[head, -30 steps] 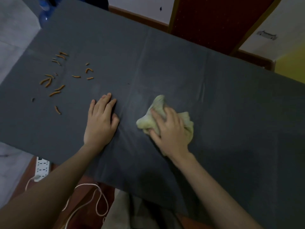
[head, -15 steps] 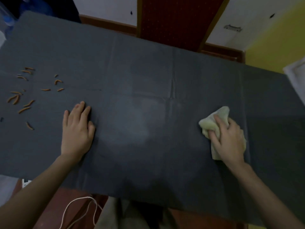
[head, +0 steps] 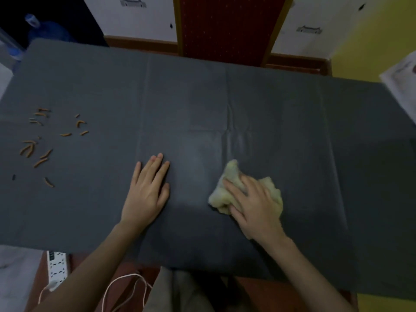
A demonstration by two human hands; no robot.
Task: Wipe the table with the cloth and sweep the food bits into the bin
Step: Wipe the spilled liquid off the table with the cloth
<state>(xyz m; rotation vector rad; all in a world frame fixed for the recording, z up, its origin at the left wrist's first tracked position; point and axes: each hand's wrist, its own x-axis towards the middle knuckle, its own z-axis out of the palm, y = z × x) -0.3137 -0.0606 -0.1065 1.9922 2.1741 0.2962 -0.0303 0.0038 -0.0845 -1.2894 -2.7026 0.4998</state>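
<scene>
A dark grey cloth-covered table (head: pixel 225 104) fills the view. My right hand (head: pixel 254 203) presses down on a crumpled pale yellow cloth (head: pixel 227 188) near the table's middle, fingers spread over it and slightly curled into its folds. My left hand (head: pixel 148 188) lies flat on the table to the left of the cloth, fingers straight, holding nothing. Several small orange food bits (head: pixel 40 140) are scattered at the table's left end, well apart from both hands. No bin is in view.
A white power strip (head: pixel 57 266) with a white cable (head: pixel 126 287) lies on the floor below the table's near-left edge. A blue water bottle (head: pixel 47 30) stands beyond the far-left corner. White papers (head: pixel 403 82) sit off the right end.
My right hand has slid the cloth back leftward from the table's right part toward the middle. My left hand has stayed flat in the same spot.
</scene>
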